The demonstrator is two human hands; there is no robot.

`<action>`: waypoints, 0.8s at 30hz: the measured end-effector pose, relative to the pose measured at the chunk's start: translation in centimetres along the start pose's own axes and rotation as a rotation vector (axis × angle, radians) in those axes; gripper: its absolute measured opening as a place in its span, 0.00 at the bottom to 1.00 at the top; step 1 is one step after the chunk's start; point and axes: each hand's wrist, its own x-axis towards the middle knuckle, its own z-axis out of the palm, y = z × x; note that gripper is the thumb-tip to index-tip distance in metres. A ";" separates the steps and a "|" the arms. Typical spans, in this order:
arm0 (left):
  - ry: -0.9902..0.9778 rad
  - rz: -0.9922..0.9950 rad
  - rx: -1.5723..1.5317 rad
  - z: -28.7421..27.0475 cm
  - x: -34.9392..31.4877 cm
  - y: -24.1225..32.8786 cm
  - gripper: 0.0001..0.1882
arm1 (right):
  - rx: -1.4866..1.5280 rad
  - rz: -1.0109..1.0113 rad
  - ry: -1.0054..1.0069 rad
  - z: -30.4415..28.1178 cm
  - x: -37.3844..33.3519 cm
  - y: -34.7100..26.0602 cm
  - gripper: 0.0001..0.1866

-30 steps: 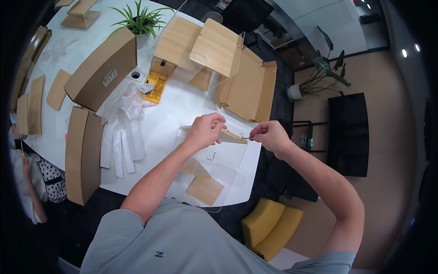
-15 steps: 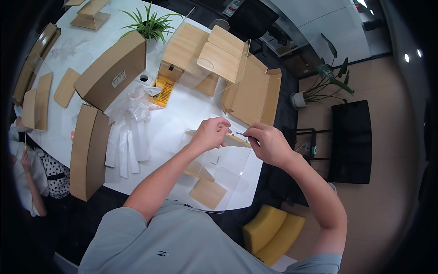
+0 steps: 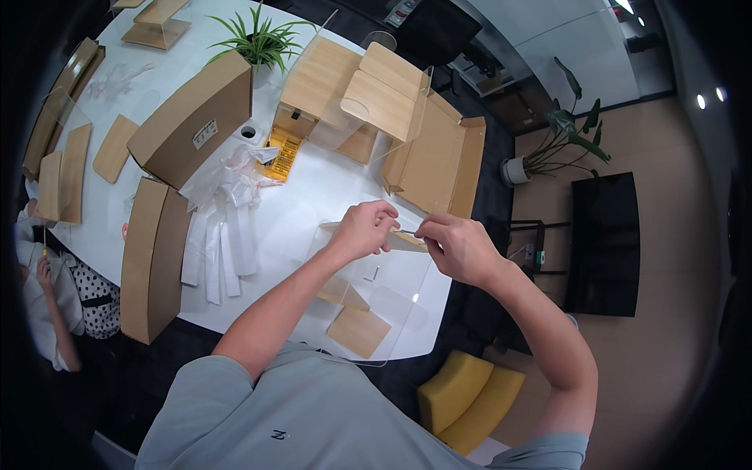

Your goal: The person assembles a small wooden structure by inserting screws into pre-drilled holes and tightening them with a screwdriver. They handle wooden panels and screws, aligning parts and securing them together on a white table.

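Note:
My right hand (image 3: 460, 247) is closed in a pinch on a thin dark metal piece (image 3: 408, 232), too small to name exactly. The piece points left, toward the curled fingers of my left hand (image 3: 363, 231); what those fingers pinch is hidden. Both hands are just above the upper edge of a pale wooden board (image 3: 407, 243), which stands upright with a clear acrylic panel (image 3: 395, 298) on my side of it. A small L-shaped hex key (image 3: 375, 273) shows by the panel. Closer to me is a square wooden board (image 3: 359, 330) of the same assembly.
Wood-and-acrylic units (image 3: 321, 70) stand at the back beside an open cardboard box (image 3: 435, 157). A yellow tool set (image 3: 283, 155), plastic wrapping (image 3: 227, 188), cardboard boxes (image 3: 149, 258) and a potted plant (image 3: 261, 43) occupy the left side. Another person's hand (image 3: 45, 274) is at far left.
My right hand has shifted slightly left, bringing the thin metal piece up to my left fingertips. My left hand has stayed in place.

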 end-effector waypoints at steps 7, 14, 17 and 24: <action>0.002 0.011 0.007 -0.1 0.1 -0.1 0.14 | -0.365 -0.304 -0.123 -0.8 1.1 -0.7 0.02; 0.003 0.001 -0.022 0.0 0.5 -0.6 0.14 | -0.385 -0.340 -0.260 -1.5 2.6 -0.5 0.06; 0.004 0.001 -0.013 0.0 0.4 -0.5 0.14 | -0.022 0.039 -0.213 -0.2 2.8 0.6 0.09; 0.009 0.037 -0.044 0.1 0.8 -1.2 0.14 | 0.331 0.594 -0.255 -0.7 4.0 -0.5 0.13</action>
